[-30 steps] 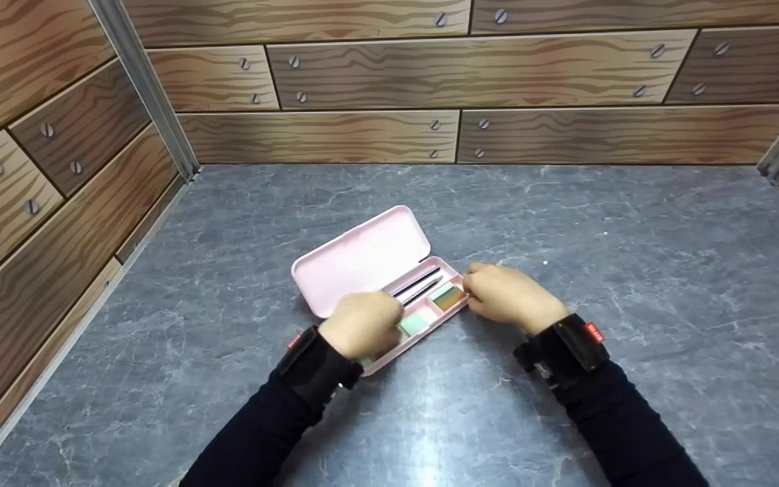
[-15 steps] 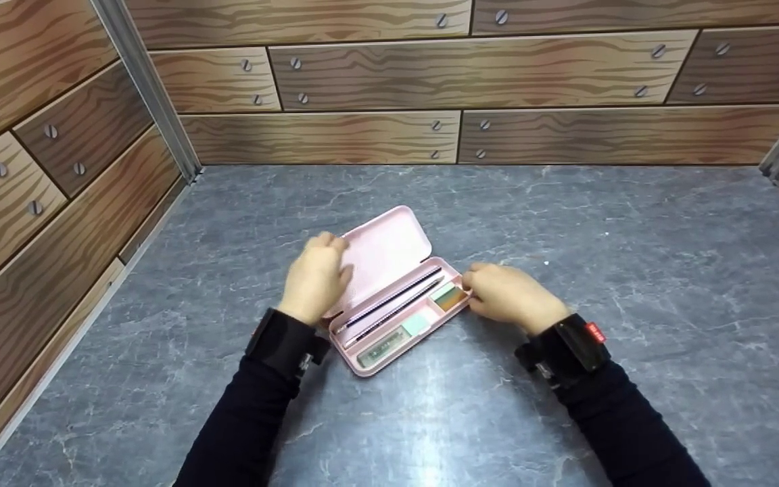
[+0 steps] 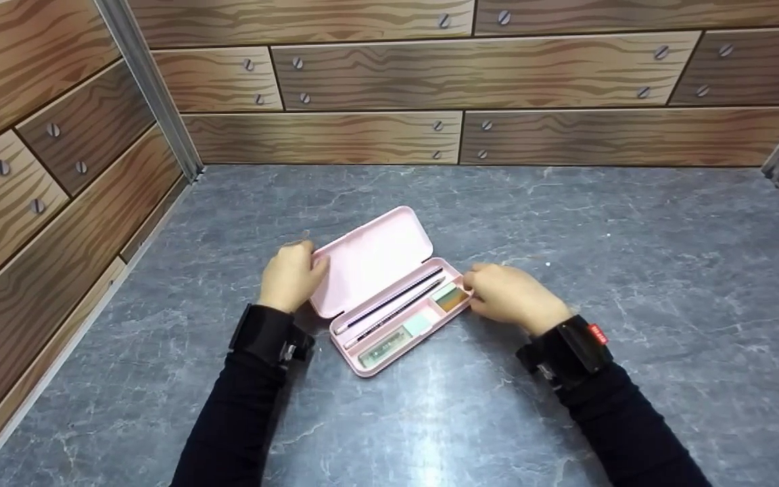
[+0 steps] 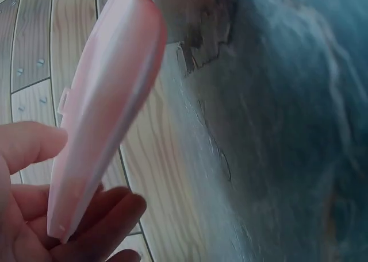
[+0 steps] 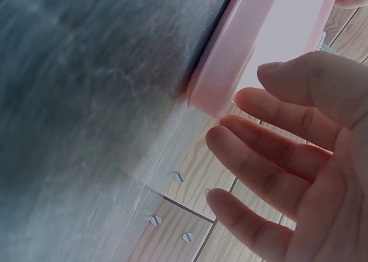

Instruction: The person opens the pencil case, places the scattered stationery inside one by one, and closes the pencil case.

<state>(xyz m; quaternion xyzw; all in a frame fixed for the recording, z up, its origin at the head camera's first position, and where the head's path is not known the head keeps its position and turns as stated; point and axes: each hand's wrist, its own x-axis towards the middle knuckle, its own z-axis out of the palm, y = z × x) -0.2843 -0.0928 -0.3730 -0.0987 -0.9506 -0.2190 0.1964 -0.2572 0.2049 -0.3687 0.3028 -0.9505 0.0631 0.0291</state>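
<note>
A pink pencil case [image 3: 362, 370] stands with its lid [image 3: 379, 253] raised, in the middle of the head view. Inside lie two dark-patterned pencils [image 3: 399, 308], a pale mint block [image 3: 418, 325], a clear greenish oblong item [image 3: 384, 347] and a small green and orange block [image 3: 450, 296]. My left hand [image 3: 291, 276] holds the lid's left end, the lid [image 4: 109, 101] passing between thumb and fingers in the left wrist view. At the case's right end rests my right hand [image 3: 514, 294]. Its fingers [image 5: 259, 164] are loosely extended beside the case's corner [image 5: 215, 92].
The grey marbled tabletop [image 3: 599, 270] surrounds the case. Wood-patterned panels [image 3: 362, 78] wall it at the back and on the left side, with a metal corner post [image 3: 153, 88]. Tiny white specks [image 3: 547, 264] lie right of the case.
My left hand has moved from above the case's compartments, leftward to the lid's end, uncovering the pencils and the clear item. My right hand and the case have stayed in place.
</note>
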